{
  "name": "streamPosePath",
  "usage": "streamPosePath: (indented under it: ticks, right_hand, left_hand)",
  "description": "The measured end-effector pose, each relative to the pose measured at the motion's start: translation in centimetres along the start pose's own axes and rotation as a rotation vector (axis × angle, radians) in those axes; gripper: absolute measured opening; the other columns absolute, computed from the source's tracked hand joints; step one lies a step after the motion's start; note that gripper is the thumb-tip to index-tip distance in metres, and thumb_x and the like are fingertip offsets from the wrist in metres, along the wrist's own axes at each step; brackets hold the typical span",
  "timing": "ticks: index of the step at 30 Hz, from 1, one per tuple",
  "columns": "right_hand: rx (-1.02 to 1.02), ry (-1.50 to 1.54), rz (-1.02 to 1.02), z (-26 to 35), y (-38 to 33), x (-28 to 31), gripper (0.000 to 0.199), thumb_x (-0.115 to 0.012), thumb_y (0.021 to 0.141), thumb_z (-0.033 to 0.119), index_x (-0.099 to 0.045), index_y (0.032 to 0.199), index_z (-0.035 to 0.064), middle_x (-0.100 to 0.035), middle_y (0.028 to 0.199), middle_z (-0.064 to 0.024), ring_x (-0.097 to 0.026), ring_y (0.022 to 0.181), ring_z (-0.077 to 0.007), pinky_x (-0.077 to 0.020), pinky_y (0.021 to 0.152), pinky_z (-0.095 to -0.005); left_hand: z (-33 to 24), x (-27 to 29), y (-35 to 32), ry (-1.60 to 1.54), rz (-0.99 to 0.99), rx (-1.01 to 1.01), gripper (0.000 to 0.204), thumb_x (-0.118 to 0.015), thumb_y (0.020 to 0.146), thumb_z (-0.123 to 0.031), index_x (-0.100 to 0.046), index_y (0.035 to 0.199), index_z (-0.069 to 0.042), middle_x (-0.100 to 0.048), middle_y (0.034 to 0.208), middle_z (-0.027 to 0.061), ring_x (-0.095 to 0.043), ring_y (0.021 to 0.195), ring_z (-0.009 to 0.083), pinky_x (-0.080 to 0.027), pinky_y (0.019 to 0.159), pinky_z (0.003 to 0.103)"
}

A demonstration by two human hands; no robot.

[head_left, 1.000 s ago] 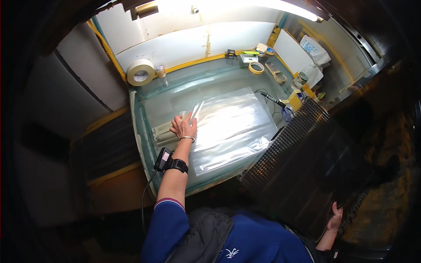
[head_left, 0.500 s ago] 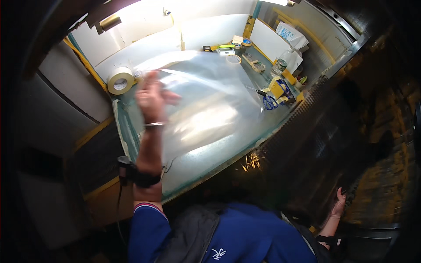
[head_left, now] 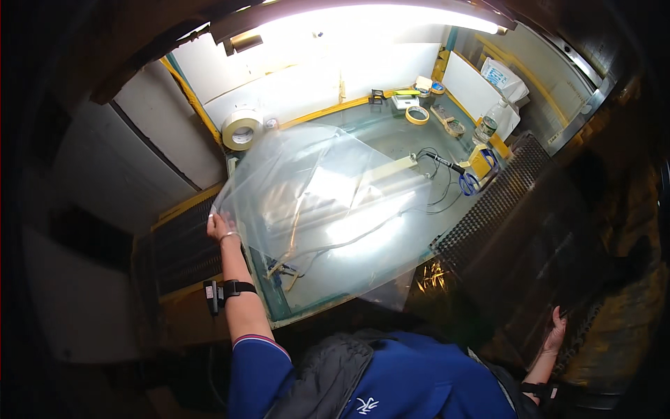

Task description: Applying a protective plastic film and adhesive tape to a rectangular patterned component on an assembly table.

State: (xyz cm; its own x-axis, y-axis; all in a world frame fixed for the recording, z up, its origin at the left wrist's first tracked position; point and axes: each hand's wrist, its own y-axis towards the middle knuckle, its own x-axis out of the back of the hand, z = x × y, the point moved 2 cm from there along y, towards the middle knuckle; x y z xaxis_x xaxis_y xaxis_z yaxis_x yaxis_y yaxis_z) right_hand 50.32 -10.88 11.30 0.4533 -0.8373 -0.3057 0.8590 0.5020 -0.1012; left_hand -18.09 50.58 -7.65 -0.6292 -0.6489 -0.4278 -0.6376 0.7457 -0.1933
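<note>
At the left edge of the glass-topped bench (head_left: 279,307), my left hand (head_left: 222,227) is closed on the edge of a large clear plastic sheet (head_left: 279,167). The sheet is creased and spreads across the bench toward the right, its near corner hanging past the front edge. Through it show a cable and some thin stick-like pieces (head_left: 285,271), which I cannot name. Low on the far right, my right hand (head_left: 555,332) is closed at the edge of a dark see-through sheet (head_left: 537,237). Shadow hides much of that sheet and the fingertips.
A wide tape roll (head_left: 242,131) stands at the back left. Along the back right are a yellow tape ring (head_left: 417,115), a plastic bottle (head_left: 487,127) and a white package (head_left: 505,80). Blue-handled scissors (head_left: 469,184) and a black pen-like tool (head_left: 447,163) with wires lie at right.
My left hand has come down and slightly left toward the bench edge, with the clear sheet drawn along. The cable and wires now show more plainly. My view has shifted; my right hand stays low right.
</note>
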Motion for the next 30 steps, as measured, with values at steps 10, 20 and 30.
streamPosePath:
  ticks: [10, 20, 30]
  right_hand:
    - [0.0, -0.125, 0.066, -0.7, 0.8, -4.0, 0.022, -0.06, 0.089, 0.01, -0.059, 0.11, 0.0055, -0.062, 0.11, -0.0036, -0.059, 0.1, -0.0172, -0.0457, 0.09, -0.0317]
    - [-0.142, -0.165, 0.432, -1.2, 5.7, -9.2, 0.043, -0.062, 0.086, 0.006, -0.049, 0.127, 0.0036, -0.056, 0.123, -0.0045, -0.053, 0.111, -0.018, -0.0399, 0.097, -0.031]
    - [-0.261, -0.161, 0.528, -1.8, 11.0, -9.7, 0.041, -0.059, 0.085, 0.003, -0.048, 0.124, 0.0002, -0.061, 0.114, -0.0101, -0.061, 0.1, -0.0204, -0.0494, 0.086, -0.0344]
  left_hand:
    - [2.1, 0.7, -2.6, 1.186, -0.534, -0.508, 0.07, -0.063, 0.082, -0.016, -0.025, 0.136, 0.004, -0.044, 0.126, 0.0265, -0.047, 0.11, 0.0352, -0.035, 0.095, 0.047]
    - [16.4, -7.3, -41.7, 0.883, 1.696, -0.555, 0.056, -0.038, 0.088, -0.028, -0.033, 0.141, -0.008, -0.028, 0.147, 0.0122, -0.019, 0.139, 0.0275, -0.012, 0.112, 0.048]
    - [2.0, -1.3, -42.2, 1.272, 1.221, -1.18, 0.012, -0.055, 0.078, -0.012, -0.06, 0.086, -0.004, -0.063, 0.1, 0.0112, -0.062, 0.094, 0.025, -0.051, 0.075, 0.036]
